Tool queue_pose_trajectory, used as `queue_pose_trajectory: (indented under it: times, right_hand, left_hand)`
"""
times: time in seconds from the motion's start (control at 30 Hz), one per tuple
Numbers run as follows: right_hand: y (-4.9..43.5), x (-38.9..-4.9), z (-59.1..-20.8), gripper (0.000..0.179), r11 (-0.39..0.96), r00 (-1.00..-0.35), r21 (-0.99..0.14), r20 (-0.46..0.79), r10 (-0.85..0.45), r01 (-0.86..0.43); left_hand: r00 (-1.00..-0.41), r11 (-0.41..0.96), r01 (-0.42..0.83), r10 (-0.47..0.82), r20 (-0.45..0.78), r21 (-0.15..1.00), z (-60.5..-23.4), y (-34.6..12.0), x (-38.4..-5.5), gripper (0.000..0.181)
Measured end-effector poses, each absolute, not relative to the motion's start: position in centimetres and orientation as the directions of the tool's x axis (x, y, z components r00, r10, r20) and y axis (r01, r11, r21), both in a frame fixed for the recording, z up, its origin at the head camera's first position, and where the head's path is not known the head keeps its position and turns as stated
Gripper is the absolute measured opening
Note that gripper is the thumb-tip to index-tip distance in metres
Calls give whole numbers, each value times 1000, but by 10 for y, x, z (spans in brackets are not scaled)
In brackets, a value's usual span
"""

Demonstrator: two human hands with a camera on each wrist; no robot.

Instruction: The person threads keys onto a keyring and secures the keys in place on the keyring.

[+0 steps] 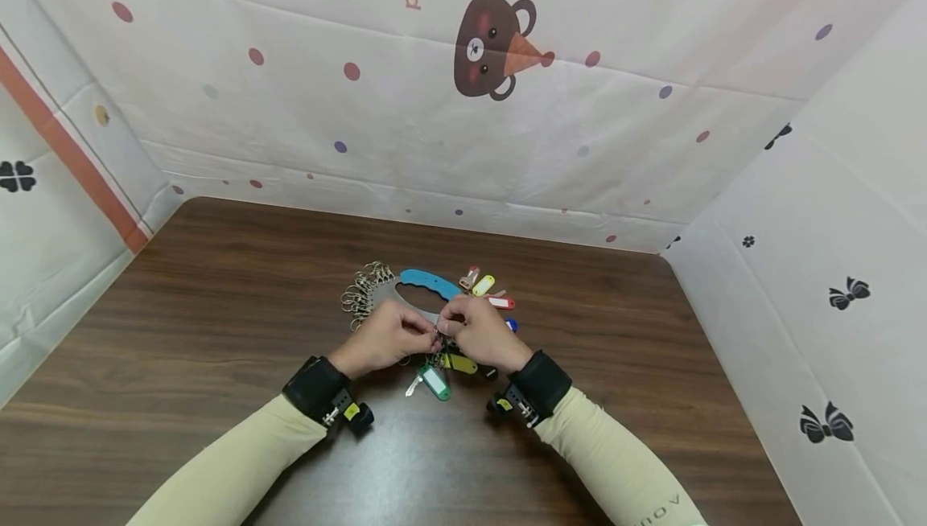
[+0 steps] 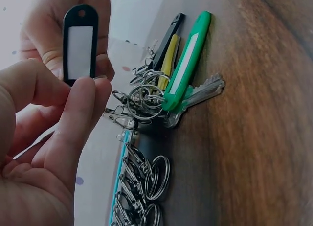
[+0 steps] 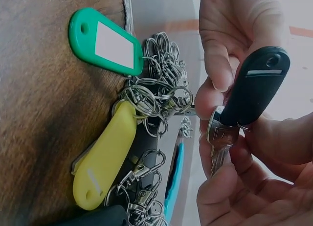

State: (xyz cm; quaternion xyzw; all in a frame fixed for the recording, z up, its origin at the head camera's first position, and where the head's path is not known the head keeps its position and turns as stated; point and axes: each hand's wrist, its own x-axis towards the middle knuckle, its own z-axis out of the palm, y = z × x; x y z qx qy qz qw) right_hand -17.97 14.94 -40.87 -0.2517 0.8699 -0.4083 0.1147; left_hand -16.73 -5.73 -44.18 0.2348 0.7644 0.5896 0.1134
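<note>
My left hand [image 1: 391,337] and right hand [image 1: 481,333] meet over the front of a ring-shaped metal key holder with a blue handle [image 1: 430,279]. Between them is a black key tag [image 2: 80,45] with a pale label, and a key [image 3: 222,138] is attached to it. Left thumb and fingertip pinch the tag's lower end in the left wrist view. The right fingers grip the key just below the tag. Beneath the hands, a green key tag [image 1: 434,382] with its own key [image 2: 203,92] and a yellow key tag [image 3: 105,157] hang from the holder's rings.
Bare clasps and rings [image 1: 365,289] crowd the holder's left side. Beyond the right hand lie a yellow tag [image 1: 484,285], a red tag [image 1: 501,302] and a partly hidden blue tag [image 1: 511,324]. Printed cloth walls [image 1: 405,124] border the brown wooden table [image 1: 615,333].
</note>
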Motion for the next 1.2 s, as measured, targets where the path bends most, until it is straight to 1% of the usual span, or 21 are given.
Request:
queue_pose_trajectory:
  times: [0.07, 0.13, 0.23, 0.27, 0.3, 0.37, 0.43, 0.5, 0.57, 0.7, 0.8, 0.93, 1.0, 1.07, 1.13, 1.2]
  right_hand:
    - [149, -179, -408, 20, 540, -845, -759, 23, -535, -363]
    - [149, -178, -406, 20, 542, -831, -731, 61, -553, -415]
    - [149, -177, -405, 19, 557, -791, -635, 144, -595, -535]
    - [149, -177, -405, 19, 560, -776, -602, 167, -608, -568]
    - [148, -176, -405, 18, 565, -765, -572, 185, -617, -594]
    - [149, -175, -405, 18, 573, -754, -537, 201, -626, -619]
    - [149, -175, -406, 18, 575, -756, -539, 198, -624, -615]
    - [150, -174, -407, 17, 570, -759, -552, 196, -621, -609]
    - [151, -174, -407, 16, 561, -759, -564, 199, -620, -606]
    - [151, -174, -408, 15, 548, -753, -571, 209, -624, -612]
    - [150, -173, -410, 12, 557, -751, -560, 196, -630, -613]
    - [149, -172, -412, 11, 578, -763, -551, 181, -621, -601]
    - [148, -172, -412, 13, 584, -778, -564, 183, -601, -584]
    - [147, -171, -412, 14, 583, -790, -580, 191, -582, -569]
    - [146, -169, -411, 14, 579, -800, -597, 193, -567, -555]
    - [145, -168, -410, 14, 575, -804, -608, 194, -562, -548]
  left_hand:
    - [-869, 239, 267, 479, 126, 934, -442, -57, -167, 14]
    - [-872, 276, 295, 469, 140, 915, -441, -55, -167, 12]
    - [-883, 319, 310, 447, 147, 896, -440, -54, -167, 13]
    - [-888, 317, 295, 440, 136, 901, -440, -53, -168, 13]
    - [-892, 302, 269, 437, 118, 915, -440, -53, -168, 14]
    - [-901, 220, 150, 431, 42, 964, -441, -53, -168, 15]
    - [-904, 116, 4, 425, -46, 993, -443, -54, -169, 16]
    - [-902, 19, -119, 416, -116, 993, -445, -54, -170, 20]
    - [-904, -28, -168, 404, -143, 985, -446, -54, -171, 24]
    - [-919, 1, -122, 378, -113, 993, -447, -53, -172, 22]
    - [-937, 70, -93, 330, -111, 993, -447, -51, -173, 15]
    - [-950, 156, -63, 294, -107, 986, -447, -52, -173, 13]
    - [-947, 210, 7, 315, -61, 978, -446, -53, -173, 12]
    - [-941, 268, 109, 338, 13, 957, -446, -55, -173, 11]
    - [-928, 325, 223, 360, 97, 919, -446, -57, -173, 11]
    - [-914, 371, 304, 373, 159, 877, -447, -57, -174, 10]
